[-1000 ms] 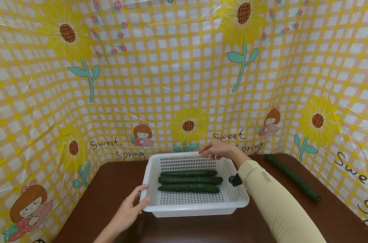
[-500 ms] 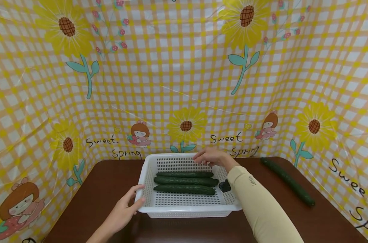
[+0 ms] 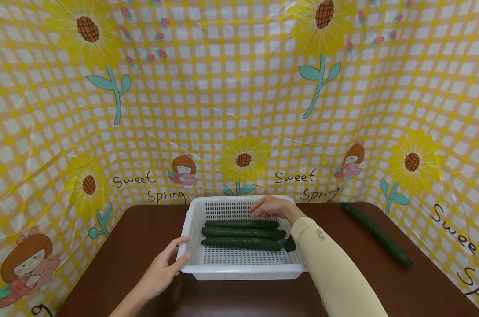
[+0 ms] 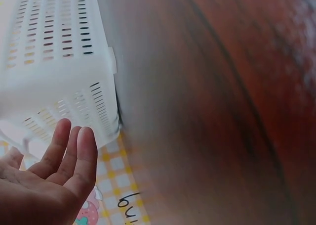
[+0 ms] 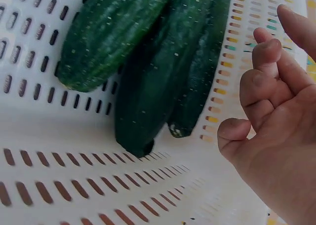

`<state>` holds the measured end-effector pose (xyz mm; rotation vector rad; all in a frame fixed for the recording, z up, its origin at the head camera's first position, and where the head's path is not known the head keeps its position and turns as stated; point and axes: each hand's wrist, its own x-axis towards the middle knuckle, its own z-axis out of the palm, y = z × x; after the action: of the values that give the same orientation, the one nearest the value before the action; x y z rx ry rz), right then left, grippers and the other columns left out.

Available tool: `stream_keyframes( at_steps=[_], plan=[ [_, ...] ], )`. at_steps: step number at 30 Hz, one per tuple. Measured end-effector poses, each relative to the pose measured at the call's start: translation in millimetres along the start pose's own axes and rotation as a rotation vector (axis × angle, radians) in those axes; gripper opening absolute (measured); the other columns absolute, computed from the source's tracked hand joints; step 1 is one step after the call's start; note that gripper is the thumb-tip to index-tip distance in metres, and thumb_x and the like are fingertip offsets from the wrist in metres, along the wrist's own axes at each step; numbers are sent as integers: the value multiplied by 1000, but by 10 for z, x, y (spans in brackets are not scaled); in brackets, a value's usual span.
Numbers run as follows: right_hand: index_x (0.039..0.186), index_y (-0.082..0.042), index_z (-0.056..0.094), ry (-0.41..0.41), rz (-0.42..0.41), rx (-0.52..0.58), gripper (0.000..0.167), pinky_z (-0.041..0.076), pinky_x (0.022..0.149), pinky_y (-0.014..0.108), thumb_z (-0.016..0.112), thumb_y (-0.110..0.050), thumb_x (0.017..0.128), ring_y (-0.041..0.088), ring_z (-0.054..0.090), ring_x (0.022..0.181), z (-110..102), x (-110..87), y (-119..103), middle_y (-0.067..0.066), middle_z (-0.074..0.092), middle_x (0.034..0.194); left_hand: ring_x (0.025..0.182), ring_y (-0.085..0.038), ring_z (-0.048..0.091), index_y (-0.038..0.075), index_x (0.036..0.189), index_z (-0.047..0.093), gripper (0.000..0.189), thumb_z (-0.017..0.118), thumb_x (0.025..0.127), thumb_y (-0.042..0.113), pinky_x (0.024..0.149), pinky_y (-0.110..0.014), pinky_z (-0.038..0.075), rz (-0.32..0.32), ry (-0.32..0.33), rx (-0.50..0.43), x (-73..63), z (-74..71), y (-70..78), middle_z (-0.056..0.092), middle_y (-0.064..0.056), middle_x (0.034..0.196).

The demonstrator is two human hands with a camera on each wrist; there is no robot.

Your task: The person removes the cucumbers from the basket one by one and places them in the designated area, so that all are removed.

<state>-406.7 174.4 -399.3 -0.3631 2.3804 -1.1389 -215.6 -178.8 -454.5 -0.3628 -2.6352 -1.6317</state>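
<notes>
In the head view, a white perforated plastic basket (image 3: 247, 269) stands on the table. Three dark green cucumbers (image 3: 241, 243) lie side by side in it, lengthwise. My left hand (image 3: 164, 266) rests at the basket's left rim, thumb and forefinger on the rim; the left wrist view shows the other fingers (image 4: 81, 158) loosely extended beside the outer wall. My right hand (image 3: 272, 208) is over the back right of the basket, just above the rearmost cucumber (image 3: 242, 224). In the right wrist view its fingers (image 5: 259, 89) are loosely bent, holding nothing, apart from the cucumbers.
Another cucumber (image 3: 378, 235) lies slantwise on the brown table (image 3: 116, 264), right of the basket. A yellow checked cloth (image 3: 207, 132) with sunflowers hangs behind and on both sides. My right sleeve (image 3: 326, 259) crosses the basket's right end.
My right hand has come down from above the back rim and a little leftward, toward the rearmost cucumber. My left hand stays at the left rim. The head view has shifted slightly.
</notes>
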Motion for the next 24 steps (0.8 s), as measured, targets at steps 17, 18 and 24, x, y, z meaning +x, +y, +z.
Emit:
stream_keyframes(
  at_steps=[17, 18, 24],
  plan=[
    [122, -4, 72, 28, -1, -41, 29, 48, 104, 43, 69, -11, 93, 28, 62, 121, 140, 87, 153, 11, 68, 129, 84, -15, 59, 24, 144, 49, 46, 64, 100, 31, 68, -29, 51, -5, -1, 25, 16, -12, 23, 64, -12, 115],
    [120, -4, 73, 38, -2, -46, 28, 47, 105, 44, 70, -9, 92, 30, 61, 123, 142, 87, 149, 12, 68, 129, 85, -15, 60, 24, 144, 49, 47, 64, 100, 31, 68, -29, 51, -7, 3, 26, 19, -13, 27, 64, -12, 115],
    [116, -3, 75, 60, -8, -100, 28, 48, 103, 47, 72, -2, 88, 33, 58, 126, 163, 90, 145, 12, 70, 126, 88, -17, 60, 24, 144, 49, 46, 63, 100, 30, 68, -29, 51, -20, 8, 27, 9, -24, 46, 64, -14, 119]
  ],
)
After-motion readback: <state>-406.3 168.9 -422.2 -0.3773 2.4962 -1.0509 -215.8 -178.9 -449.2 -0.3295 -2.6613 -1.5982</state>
